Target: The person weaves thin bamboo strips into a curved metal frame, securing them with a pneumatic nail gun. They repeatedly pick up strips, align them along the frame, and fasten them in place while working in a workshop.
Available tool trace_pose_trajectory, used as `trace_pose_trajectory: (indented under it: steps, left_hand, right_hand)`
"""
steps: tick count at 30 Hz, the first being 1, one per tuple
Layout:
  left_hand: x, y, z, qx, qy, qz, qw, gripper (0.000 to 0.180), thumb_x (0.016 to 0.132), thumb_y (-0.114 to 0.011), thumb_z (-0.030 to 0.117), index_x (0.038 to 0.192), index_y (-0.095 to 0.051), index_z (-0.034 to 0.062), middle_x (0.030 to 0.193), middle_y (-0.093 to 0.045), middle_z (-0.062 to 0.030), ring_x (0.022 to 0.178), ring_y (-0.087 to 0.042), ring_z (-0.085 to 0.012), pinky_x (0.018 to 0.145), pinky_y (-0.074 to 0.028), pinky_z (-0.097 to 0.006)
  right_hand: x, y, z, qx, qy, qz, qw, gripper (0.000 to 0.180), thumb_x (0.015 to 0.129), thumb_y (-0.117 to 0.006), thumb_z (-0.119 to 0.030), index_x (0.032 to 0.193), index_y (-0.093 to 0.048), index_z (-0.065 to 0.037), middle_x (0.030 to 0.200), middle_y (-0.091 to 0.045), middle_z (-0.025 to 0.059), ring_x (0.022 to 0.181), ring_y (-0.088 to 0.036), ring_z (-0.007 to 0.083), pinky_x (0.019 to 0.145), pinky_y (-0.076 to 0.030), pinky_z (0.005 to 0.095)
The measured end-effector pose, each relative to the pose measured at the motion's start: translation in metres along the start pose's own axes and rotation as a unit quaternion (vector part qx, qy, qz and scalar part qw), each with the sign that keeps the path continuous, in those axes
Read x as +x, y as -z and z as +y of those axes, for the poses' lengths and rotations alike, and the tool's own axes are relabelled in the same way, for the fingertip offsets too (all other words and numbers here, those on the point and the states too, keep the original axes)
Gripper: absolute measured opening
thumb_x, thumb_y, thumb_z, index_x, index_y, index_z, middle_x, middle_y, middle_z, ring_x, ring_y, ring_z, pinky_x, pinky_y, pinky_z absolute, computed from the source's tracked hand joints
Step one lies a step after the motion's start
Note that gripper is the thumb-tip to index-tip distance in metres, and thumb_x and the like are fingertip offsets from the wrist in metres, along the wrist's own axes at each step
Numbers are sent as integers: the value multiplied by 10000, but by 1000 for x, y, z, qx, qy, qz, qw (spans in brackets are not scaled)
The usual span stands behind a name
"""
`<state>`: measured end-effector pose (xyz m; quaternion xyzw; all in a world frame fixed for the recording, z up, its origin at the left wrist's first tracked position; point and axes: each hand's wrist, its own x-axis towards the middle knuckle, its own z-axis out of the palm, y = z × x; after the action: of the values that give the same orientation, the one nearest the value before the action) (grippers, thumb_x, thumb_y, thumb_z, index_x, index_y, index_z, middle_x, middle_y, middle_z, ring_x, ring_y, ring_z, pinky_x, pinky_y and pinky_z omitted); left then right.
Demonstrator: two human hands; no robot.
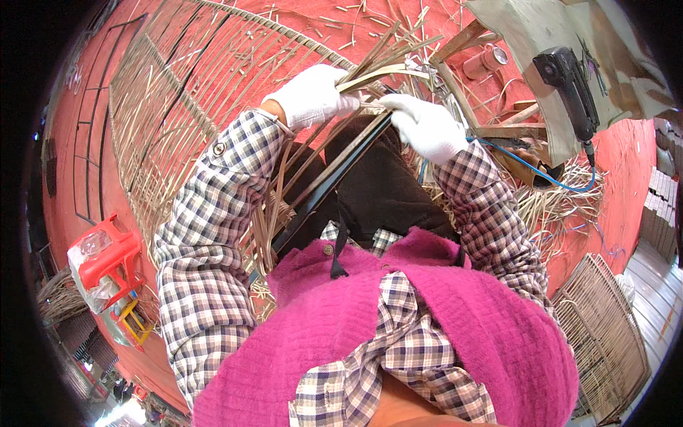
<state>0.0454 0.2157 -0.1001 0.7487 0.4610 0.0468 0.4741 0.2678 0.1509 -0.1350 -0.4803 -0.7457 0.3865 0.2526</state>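
One bundle of strips (pixel 370 74) clamped in left hand (pixel 313 96) by the far end of the bar (pixel 345 156), likely against slipping; right hand (pixel 427 128) bent at that end, grip unclear. Bar slants across the lap (pixel 395 196), probably for steadiness.

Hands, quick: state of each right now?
Left hand: closed, holding pale strips.
Right hand: fingers bent near the slim bar; grip cannot be told.
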Motion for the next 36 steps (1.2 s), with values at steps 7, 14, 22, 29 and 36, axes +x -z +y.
trace_pose_trajectory:
  steps: [7, 14, 22, 29, 36]
  left_hand:
    - [13, -9, 0, 101, 0, 2, 995, 244, 776, -675, 257, 896, -656, 45, 730, -627, -122, 688, -591, -248, 690, -460, -351]
    - [22, -4, -8, -7, 7, -12, 1000, 196, 761, -693, 181, 888, -661, 35, 718, -613, -70, 698, -559, -146, 699, -449, -314]
    - [25, -3, 1, 115, -42, -14, 992, 228, 732, -669, 256, 867, -670, 73, 729, -635, -135, 672, -604, -264, 667, -471, -356]
    - [30, -12, 17, 212, -59, 26, 975, 238, 729, -615, 292, 843, -675, 92, 774, -654, -154, 756, -633, -336, 696, -499, -414]
    - [30, -12, 10, 195, -81, 31, 977, 271, 742, -607, 325, 826, -684, 79, 770, -656, -156, 754, -641, -336, 704, -503, -417]
  right_hand:
    - [-28, -15, 29, -173, 55, 27, 983, 147, 842, -602, -79, 986, -625, -60, 863, -659, 91, 793, -649, 239, 720, -506, 315]
    - [-8, -3, -4, -139, 13, 78, 987, 185, 848, -585, -132, 1029, -610, -108, 851, -650, 128, 798, -642, 299, 689, -519, 366]
    - [5, 2, -5, -224, 115, 40, 967, 192, 815, -571, -93, 1000, -618, -69, 854, -641, 140, 780, -644, 284, 696, -516, 354]
    - [-7, 4, 7, -10, 26, 3, 1000, 160, 808, -590, -46, 964, -626, -60, 867, -633, 118, 806, -635, 264, 736, -505, 319]
    - [-27, 35, 11, -14, -66, 86, 994, 238, 819, -625, -16, 1054, -651, -45, 947, -674, 102, 873, -654, 191, 782, -505, 295]
